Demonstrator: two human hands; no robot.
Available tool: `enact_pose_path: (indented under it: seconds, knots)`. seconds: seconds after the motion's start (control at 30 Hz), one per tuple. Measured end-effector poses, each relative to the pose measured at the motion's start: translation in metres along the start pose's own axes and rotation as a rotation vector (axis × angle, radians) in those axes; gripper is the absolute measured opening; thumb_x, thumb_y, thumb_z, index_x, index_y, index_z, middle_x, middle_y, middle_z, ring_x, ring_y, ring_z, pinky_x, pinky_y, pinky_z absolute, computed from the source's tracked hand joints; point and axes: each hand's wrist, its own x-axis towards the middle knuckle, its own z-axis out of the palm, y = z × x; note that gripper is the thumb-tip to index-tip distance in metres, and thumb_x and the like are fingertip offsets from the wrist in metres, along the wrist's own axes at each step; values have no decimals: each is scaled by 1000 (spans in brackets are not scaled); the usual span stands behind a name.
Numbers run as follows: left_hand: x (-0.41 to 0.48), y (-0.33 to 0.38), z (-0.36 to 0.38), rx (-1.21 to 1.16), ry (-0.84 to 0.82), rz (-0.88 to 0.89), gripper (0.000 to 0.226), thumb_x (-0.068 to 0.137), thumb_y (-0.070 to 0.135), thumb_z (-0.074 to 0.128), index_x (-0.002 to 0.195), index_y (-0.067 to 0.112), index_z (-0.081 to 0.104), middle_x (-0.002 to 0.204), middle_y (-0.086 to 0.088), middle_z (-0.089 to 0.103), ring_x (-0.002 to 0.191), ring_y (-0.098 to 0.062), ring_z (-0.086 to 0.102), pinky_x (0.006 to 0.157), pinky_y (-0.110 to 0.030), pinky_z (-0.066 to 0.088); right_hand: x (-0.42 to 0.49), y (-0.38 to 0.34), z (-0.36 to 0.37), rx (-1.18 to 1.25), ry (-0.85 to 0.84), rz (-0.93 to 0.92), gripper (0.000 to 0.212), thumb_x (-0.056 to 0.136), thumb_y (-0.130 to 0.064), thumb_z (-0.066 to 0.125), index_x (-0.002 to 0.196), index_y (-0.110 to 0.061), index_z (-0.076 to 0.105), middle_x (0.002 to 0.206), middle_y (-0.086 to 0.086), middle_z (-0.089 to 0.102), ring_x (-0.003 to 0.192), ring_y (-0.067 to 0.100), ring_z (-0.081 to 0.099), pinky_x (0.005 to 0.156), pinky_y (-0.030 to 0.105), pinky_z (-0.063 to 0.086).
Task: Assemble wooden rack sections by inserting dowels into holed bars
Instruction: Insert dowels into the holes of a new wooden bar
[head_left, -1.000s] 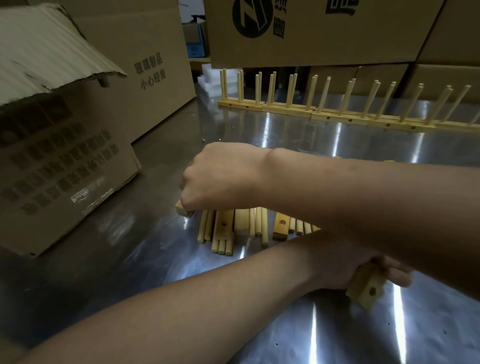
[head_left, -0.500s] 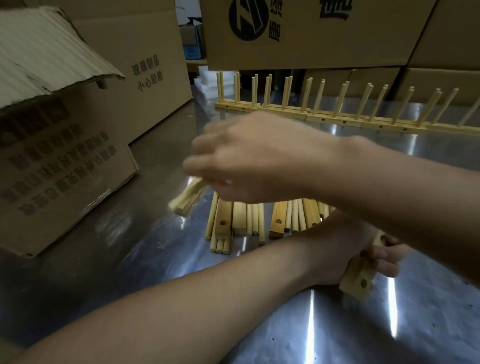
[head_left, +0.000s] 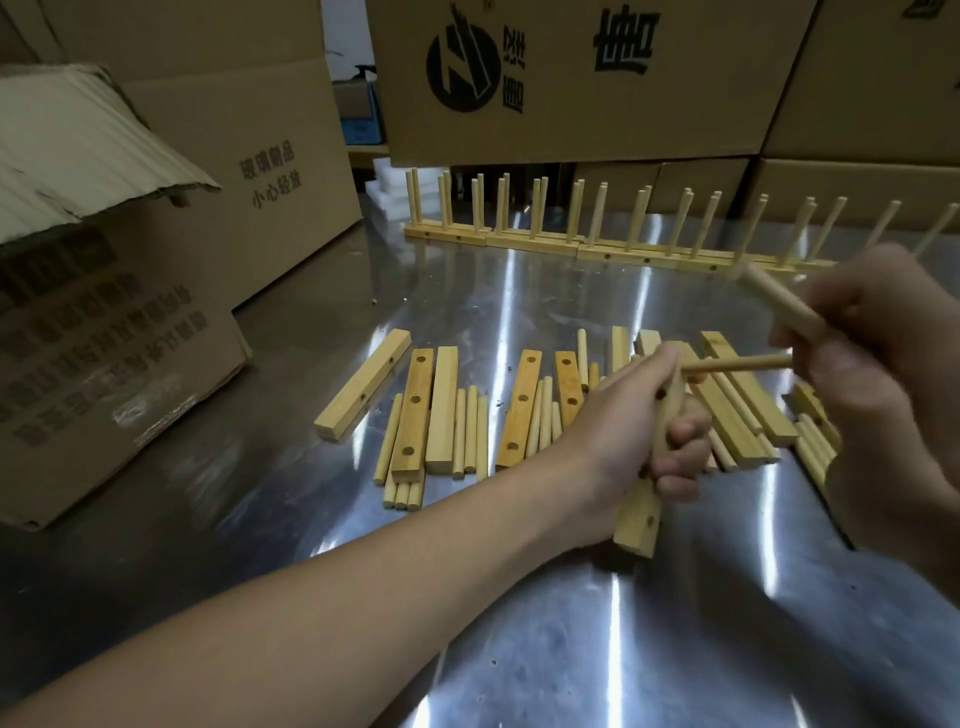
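My left hand (head_left: 639, 441) grips a pale holed bar (head_left: 640, 514), held upright and tilted above the metal table (head_left: 519, 597). My right hand (head_left: 878, 374) holds dowels: one dowel (head_left: 737, 365) lies level with its tip at the bar's upper end, and a second dowel (head_left: 779, 304) sticks up and left out of the fist. Whether the tip is inside a hole I cannot tell. Loose holed bars (head_left: 413, 413) and loose dowels (head_left: 470, 431) lie in a spread on the table behind my hands.
A row of finished rack sections (head_left: 623, 249) with upright dowels stands along the back of the table. Big cardboard boxes (head_left: 119, 322) crowd the left side, and more cartons (head_left: 571, 78) stand at the back.
My right hand lifted from the pile at the left and moved right with dowels in it. My left hand raised the bar to meet one dowel's tip.
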Motion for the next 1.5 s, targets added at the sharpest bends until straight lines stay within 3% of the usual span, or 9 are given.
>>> enact_pose_path:
  seconds: [0.07,0.1,0.2,0.4,0.67,0.87,1.17,1.37,1.5]
  knots:
    - [-1,5,1,-44,35,15,42,112,52,38,98,14,48,61,3,39,38,-7,35,35,-18,33,-7,-9,15,3,146,-153,10,93,-21,54,92,-14,61,61,-11,52,53,8,58,56,40,52]
    - [-2,6,1,-71,43,27,43,113,52,37,97,14,49,62,2,37,39,-6,35,35,-18,32,-22,-8,25,29,198,-253,15,98,-24,53,99,-12,62,65,-15,50,56,0,55,56,27,50]
    - [-5,12,3,-167,52,69,40,113,51,36,99,17,53,64,2,36,41,-6,35,37,-17,34,-33,5,45,219,213,-105,34,105,-39,59,111,-8,71,75,-18,62,66,0,60,64,19,51]
    - [-7,19,1,-113,107,163,39,112,46,42,96,15,61,73,-1,47,58,-11,43,53,-22,43,-33,17,49,167,205,-22,13,101,-31,71,98,-18,72,57,-14,54,51,13,53,50,14,35]
    - [-3,18,-2,32,103,213,38,111,49,41,97,18,58,74,2,47,60,-12,43,55,-25,38,-38,17,55,277,158,-28,13,99,-35,74,93,-23,71,53,4,53,46,22,40,45,35,33]
    - [-3,20,-2,39,110,266,38,111,48,44,100,15,59,76,1,45,61,-12,38,57,-26,35,-41,15,52,232,113,-70,10,97,-31,75,91,-25,71,66,-13,69,47,13,43,49,13,27]
    - [-5,21,-3,233,99,371,32,110,51,49,110,20,57,82,3,49,67,-13,43,66,-29,38,-36,18,52,175,84,-72,13,98,-41,72,102,-30,77,68,-20,67,52,18,55,48,21,36]
    - [-8,18,-1,430,118,390,49,111,56,37,115,15,63,102,-7,66,90,-17,64,74,-31,53,-35,22,52,188,88,-88,23,97,-46,70,106,-29,82,74,-14,73,56,17,64,53,35,48]
    - [-8,15,-2,466,98,357,62,113,55,29,127,8,67,126,-9,75,117,-22,71,98,-43,58,-33,22,48,193,95,-107,22,93,-45,74,103,-29,83,75,-26,71,56,12,64,54,23,47]
